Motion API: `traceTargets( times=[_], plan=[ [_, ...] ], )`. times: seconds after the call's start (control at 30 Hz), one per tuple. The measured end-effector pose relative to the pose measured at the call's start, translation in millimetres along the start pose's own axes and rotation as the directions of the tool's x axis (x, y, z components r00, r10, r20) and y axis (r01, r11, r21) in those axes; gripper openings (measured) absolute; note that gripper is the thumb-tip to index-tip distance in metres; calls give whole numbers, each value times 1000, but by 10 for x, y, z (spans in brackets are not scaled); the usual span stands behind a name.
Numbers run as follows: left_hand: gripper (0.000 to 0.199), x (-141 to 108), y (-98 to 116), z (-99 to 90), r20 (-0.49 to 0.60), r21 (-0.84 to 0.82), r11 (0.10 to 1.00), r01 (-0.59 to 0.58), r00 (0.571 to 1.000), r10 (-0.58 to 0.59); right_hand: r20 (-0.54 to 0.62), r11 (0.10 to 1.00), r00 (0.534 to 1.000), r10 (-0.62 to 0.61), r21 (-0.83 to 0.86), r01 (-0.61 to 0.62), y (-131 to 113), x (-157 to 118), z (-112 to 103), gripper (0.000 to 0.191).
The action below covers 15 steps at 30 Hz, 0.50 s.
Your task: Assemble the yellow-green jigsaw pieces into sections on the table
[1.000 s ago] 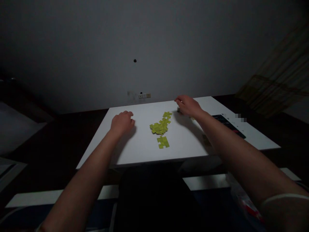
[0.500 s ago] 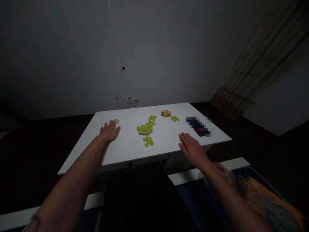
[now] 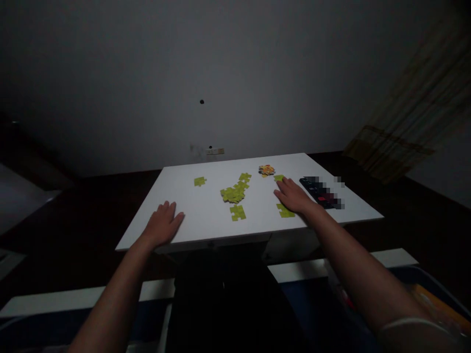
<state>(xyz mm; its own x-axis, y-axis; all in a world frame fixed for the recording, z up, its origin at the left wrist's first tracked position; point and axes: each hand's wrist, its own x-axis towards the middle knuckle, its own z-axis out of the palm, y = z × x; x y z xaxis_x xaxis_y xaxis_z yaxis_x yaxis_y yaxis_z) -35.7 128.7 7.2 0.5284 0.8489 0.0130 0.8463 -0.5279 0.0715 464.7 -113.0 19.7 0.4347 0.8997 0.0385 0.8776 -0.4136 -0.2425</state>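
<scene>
Across the white desk (image 3: 206,215), we are resting both hands palm down, holding nothing. Our left hand (image 3: 162,225) is spreading its fingers open near the front edge, well apart from any piece. Our right hand (image 3: 294,196) is lying open too, its fingers (image 3: 281,189) just short of one green jigsaw piece (image 3: 278,178), with another green piece (image 3: 285,211) just beside the palm. Left of those fingers, a heap of green pieces (image 3: 232,194) is sitting; beyond them, an orange-patterned pile (image 3: 266,170) is lying; to their right, a pixelated dark object (image 3: 322,192) is blocking the way.
</scene>
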Motion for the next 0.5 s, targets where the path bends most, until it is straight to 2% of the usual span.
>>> traceTargets(
  times=[0.07, 0.13, 0.27, 0.33, 0.4, 0.5],
  plan=[
    [82, -126, 193, 28, -10, 1, 1000, -13, 1000, 13, 23, 998, 998, 51, -23, -51, -29, 156, -6, 70],
    [82, -189, 464, 38, 7, -27, 999, -36, 999, 36, 30, 998, 998, 51, -34, -50, -47, 202, 0, 71],
    [85, -272, 1012, 68, -9, -113, 984, -134, 991, 134, 22, 998, 1000, -2, -57, 4, -19, 87, 44, 72],
    [89, -283, 1211, 81, -11, -159, 974, -162, 987, 163, 9, 998, 1000, -22, -57, 22, 9, 7, 74, 72],
    [92, -224, 1318, 58, 17, -193, 969, -151, 987, 158, -17, 999, 999, -39, -31, 38, 34, -48, 87, 72],
    [94, 46, 1290, -68, 37, -182, 978, -100, 993, 109, -116, 996, 990, -76, 43, 81, 43, -21, 24, 70]
  ],
)
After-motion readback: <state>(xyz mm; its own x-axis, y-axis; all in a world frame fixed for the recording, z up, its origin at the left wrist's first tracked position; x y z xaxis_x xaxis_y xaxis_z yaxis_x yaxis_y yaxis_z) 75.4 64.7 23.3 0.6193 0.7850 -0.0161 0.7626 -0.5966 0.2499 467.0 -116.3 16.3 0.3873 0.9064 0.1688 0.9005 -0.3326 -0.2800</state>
